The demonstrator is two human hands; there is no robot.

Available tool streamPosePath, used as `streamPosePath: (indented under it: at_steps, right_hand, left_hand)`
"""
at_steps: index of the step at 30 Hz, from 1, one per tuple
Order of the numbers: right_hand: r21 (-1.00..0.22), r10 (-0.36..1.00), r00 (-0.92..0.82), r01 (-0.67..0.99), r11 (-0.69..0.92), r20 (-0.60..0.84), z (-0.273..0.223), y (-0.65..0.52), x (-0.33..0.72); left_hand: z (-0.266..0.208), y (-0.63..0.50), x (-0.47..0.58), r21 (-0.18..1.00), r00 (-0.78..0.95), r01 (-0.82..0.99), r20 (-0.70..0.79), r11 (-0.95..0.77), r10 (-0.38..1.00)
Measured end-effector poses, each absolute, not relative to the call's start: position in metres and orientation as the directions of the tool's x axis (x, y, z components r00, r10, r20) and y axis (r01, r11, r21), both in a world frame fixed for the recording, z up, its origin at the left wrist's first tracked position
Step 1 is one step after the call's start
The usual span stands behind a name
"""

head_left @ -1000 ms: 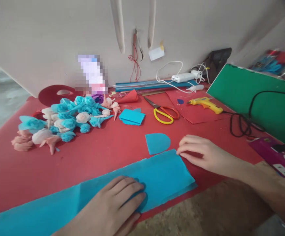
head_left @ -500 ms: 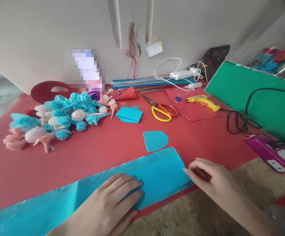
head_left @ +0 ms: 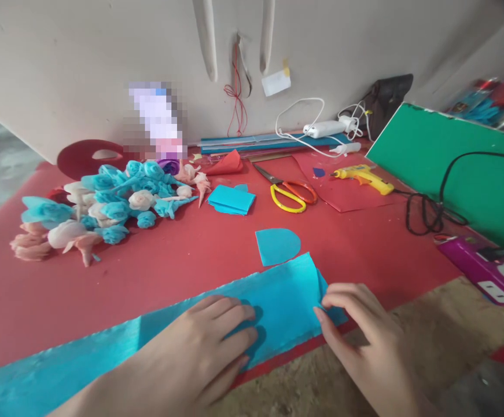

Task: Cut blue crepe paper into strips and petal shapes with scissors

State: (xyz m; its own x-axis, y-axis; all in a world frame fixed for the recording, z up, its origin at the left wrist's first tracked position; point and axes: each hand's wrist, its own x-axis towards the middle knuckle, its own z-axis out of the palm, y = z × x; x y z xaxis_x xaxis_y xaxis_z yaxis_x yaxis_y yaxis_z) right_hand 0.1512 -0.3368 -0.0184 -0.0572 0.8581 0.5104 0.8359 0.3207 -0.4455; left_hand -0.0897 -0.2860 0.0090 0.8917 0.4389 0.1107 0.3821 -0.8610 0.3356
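Two hands are placed on one long blue paper strip (head_left: pixel 286 301), laid at a slant along the near edge of the red table (head_left: pixel 147 272). Strip: thin, soft, crepe-like, matt, slightly ragged at the long edges, crossed by one crease left of centre, layered at its right end.

Left hand (head_left: pixel 210 341): laid palm down on the strip, fingers slightly spread and rested flat; nothing is gripped.

Right hand (head_left: pixel 364 330): set at the strip's right end. The upper layer's edge is pinched between thumb and forefinger; that layer is lifted and curled, with the lower layer exposed beside it.

Just beyond the strip's right half, a blue cutout (head_left: pixel 278 247) is laid flat, straight at one end and rounded at the other. Farther beyond the strip, folded blue paper (head_left: pixel 232 200) is stacked in a small rectangle, next to metal scissors (head_left: pixel 279 181) fitted with yellow and orange loop handles.

Beyond the strip's left half, ruffled paper flowers (head_left: pixel 115 209) are heaped in blue, white and peach, with petals rolled into rosettes.

Beyond the strip's right end, a yellow glue gun (head_left: pixel 360 175) is laid on its side, near a flat green board (head_left: pixel 429 150).
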Motion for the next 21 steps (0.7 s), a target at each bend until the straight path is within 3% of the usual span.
streamPosePath:
  at_steps: [8,21]
  right_hand:
    - [-0.450,0.835,-0.195,0.768,0.457,0.515,-0.021,-0.343,0.127]
    - [-0.479,0.808,-0.194,0.719,0.503,0.557,-0.017,-0.344,0.089]
  left_hand:
    - [-0.004,-0.285,-0.094,0.397,0.885,0.349,0.158,-0.849,0.438]
    - [-0.005,-0.286,-0.096,0.405,0.860,0.305,0.272,-0.862,0.432]
